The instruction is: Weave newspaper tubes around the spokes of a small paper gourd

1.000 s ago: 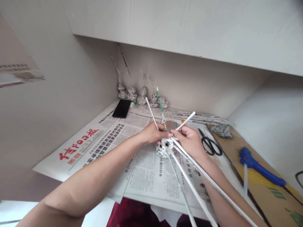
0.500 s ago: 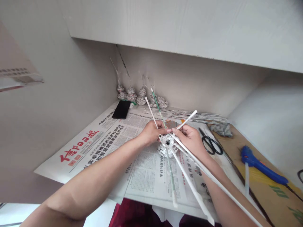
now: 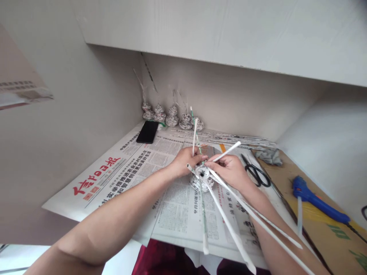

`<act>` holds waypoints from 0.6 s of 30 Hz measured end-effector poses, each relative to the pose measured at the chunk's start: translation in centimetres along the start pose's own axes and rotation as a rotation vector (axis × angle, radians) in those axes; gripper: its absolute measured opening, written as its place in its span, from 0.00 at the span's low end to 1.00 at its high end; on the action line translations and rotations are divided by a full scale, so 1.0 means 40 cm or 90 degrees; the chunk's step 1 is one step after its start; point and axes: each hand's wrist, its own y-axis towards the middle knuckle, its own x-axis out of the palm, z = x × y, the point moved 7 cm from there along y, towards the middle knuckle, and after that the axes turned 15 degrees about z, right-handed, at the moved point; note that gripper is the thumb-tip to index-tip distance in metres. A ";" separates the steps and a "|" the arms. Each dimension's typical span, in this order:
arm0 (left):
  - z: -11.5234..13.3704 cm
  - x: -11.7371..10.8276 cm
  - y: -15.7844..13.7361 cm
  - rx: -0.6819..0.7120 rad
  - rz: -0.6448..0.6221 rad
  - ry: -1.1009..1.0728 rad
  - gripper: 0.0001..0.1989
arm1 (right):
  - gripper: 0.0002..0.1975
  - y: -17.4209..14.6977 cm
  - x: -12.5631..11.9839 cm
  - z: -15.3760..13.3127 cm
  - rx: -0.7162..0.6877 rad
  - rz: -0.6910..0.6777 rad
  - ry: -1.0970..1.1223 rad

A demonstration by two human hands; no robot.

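Head view: both hands meet over a small woven paper piece (image 3: 200, 182) held just above the newspaper (image 3: 120, 172) that covers the surface. Left hand (image 3: 186, 162) has its fingers closed around the piece's far side, pinching upright paper tubes (image 3: 195, 133), one white and one green-striped. Right hand (image 3: 231, 170) grips the piece from the right, fingers narrow, thumb and forefinger pinched on a white tube (image 3: 228, 151) that slants up to the right. More long tubes (image 3: 226, 225) fan out from the centre of the piece toward the camera, past the near edge of the surface.

Scissors (image 3: 256, 173) lie just right of the right hand. A blue glue gun (image 3: 317, 200) rests on cardboard (image 3: 323, 229) farther right. A black phone (image 3: 147, 131) lies on the newspaper near the back wall, beside a row of finished woven pieces (image 3: 172, 116). A bundle of loose tubes (image 3: 229, 137) lies along the back.
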 end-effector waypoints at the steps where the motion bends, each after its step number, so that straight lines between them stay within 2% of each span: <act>1: 0.001 -0.001 0.000 0.005 0.004 0.016 0.16 | 0.11 0.000 0.001 0.000 -0.002 -0.004 -0.005; 5: -0.008 0.007 -0.002 -0.022 -0.020 -0.024 0.16 | 0.10 -0.001 0.001 -0.006 -0.015 -0.004 -0.017; 10: -0.023 0.028 -0.018 -0.180 -0.137 -0.195 0.16 | 0.10 -0.002 -0.004 -0.005 -0.010 0.012 -0.040; 12: -0.019 0.030 -0.025 -0.223 -0.170 -0.232 0.19 | 0.11 0.000 -0.006 -0.004 -0.018 0.021 -0.046; 18: -0.019 0.029 -0.030 -0.275 -0.187 -0.265 0.21 | 0.12 0.006 -0.008 -0.005 -0.040 0.050 -0.047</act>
